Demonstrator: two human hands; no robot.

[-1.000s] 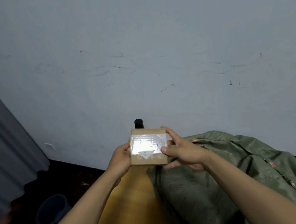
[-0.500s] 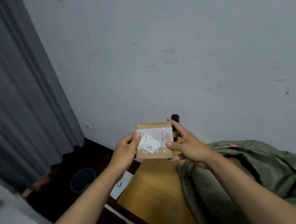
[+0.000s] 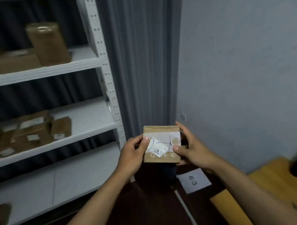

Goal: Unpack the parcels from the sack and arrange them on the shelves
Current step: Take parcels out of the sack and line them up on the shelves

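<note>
With my left hand point(image 3: 131, 158) and my right hand point(image 3: 191, 149) both gripping the small parcel point(image 3: 161, 144) in front of me, I judge the next step is choosing a free place on the shelves point(image 3: 81, 134).

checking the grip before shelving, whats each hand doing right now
Left hand: holds the small cardboard parcel by its left edge.
Right hand: holds the same parcel by its right edge.
</note>
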